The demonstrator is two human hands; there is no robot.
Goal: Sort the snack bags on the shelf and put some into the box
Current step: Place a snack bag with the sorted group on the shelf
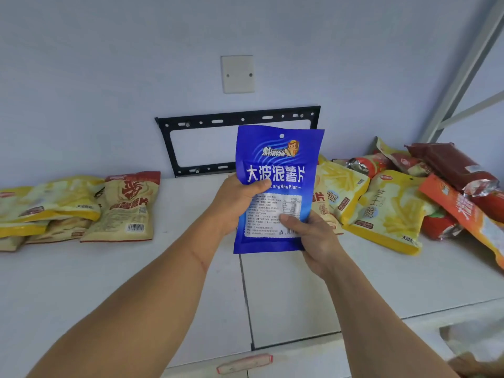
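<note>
Currently held: blue bag (pixel 275 186), gripped by left hand (pixel 234 203) and right hand (pixel 308 236).
Sorted: tan and yellow bags (pixel 81 208), left of hands.
Unsorted: mixed pile (pixel 409 197), right of hands.
Box: unseen.

Pale wall (pixel 109 77) bears a blank switch plate (pixel 237 74) and black bracket (pixel 237 120); grey upright (pixel 463 69), perhaps shelving.
</note>
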